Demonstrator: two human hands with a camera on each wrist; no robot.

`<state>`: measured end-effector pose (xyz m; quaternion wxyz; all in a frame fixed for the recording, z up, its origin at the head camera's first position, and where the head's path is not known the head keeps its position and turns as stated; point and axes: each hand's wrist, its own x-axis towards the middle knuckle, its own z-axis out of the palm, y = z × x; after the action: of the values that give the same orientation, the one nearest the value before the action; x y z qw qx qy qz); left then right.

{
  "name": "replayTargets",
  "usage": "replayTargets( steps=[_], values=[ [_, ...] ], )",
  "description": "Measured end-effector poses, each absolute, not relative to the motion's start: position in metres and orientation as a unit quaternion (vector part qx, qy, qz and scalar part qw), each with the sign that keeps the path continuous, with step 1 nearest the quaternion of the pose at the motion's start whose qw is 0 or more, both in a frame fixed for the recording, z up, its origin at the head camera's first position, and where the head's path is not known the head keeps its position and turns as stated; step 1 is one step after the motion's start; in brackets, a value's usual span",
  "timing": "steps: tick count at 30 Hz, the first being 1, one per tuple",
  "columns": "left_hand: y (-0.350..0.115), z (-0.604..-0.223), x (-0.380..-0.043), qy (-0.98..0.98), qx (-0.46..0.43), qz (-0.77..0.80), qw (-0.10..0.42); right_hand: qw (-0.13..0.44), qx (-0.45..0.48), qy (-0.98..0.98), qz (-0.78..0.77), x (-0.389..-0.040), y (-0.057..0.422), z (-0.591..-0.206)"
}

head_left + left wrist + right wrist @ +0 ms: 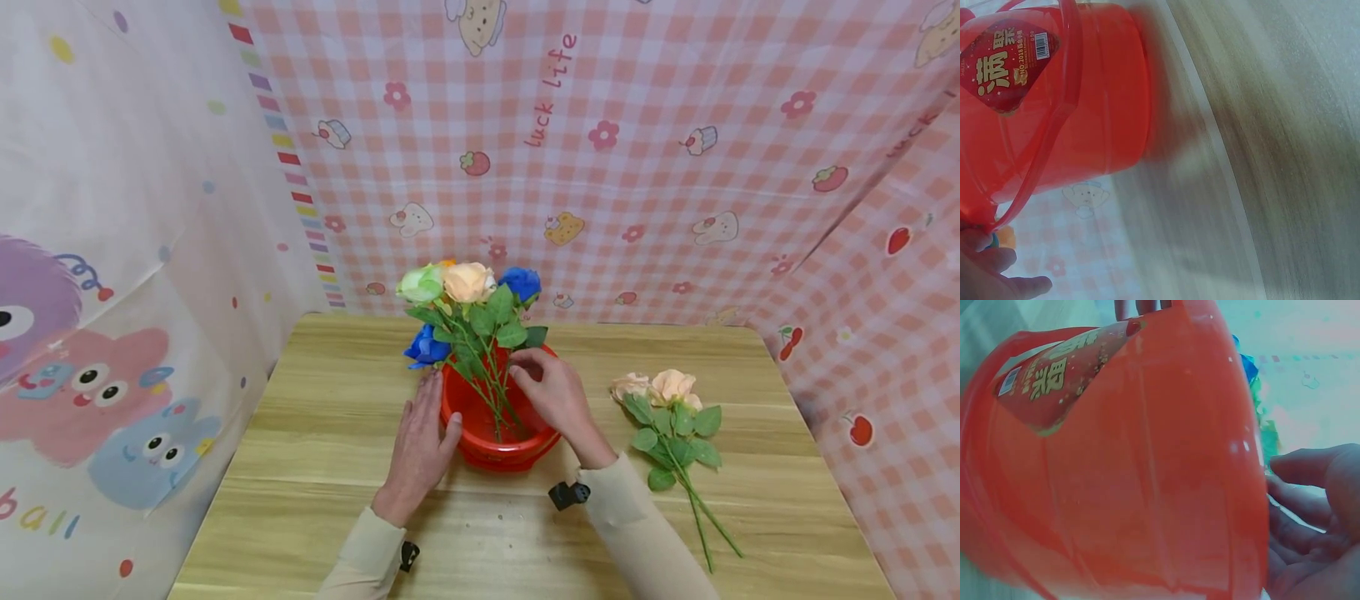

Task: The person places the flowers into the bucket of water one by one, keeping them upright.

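Observation:
A red plastic bucket (pixel 501 457) stands on the table with several roses in it, their stems reaching the bottom. Among the blooms are a green rose (pixel 422 284), a peach rose (pixel 468 282) and two blue roses (pixel 520 284), one drooping over the left rim. My left hand (pixel 422 433) rests against the bucket's left rim, fingers straight. My right hand (pixel 551 392) is over the right rim, thumb and forefinger pinching a rose stem among the leaves. In the right wrist view, the bucket wall (pixel 1147 487) hides most of the stems.
Peach roses (pixel 672 387) with crossed green stems lie on the table (pixel 322 467), right of the bucket. The bucket's handle (pixel 1054 125) hangs down its outer side. A pink checked cloth (pixel 600 183) covers the wall behind, and a white printed one (pixel 150 208) hangs left.

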<state>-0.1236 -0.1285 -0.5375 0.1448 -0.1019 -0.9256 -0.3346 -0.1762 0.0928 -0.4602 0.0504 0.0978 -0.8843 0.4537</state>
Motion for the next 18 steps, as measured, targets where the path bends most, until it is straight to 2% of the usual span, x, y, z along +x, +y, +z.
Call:
replayTargets(
  steps=[18],
  values=[
    [-0.129, -0.538, -0.124, -0.926, -0.103, -0.335, 0.141, 0.142, 0.083, -0.815, 0.555, -0.145, 0.142, -0.450]
  ],
)
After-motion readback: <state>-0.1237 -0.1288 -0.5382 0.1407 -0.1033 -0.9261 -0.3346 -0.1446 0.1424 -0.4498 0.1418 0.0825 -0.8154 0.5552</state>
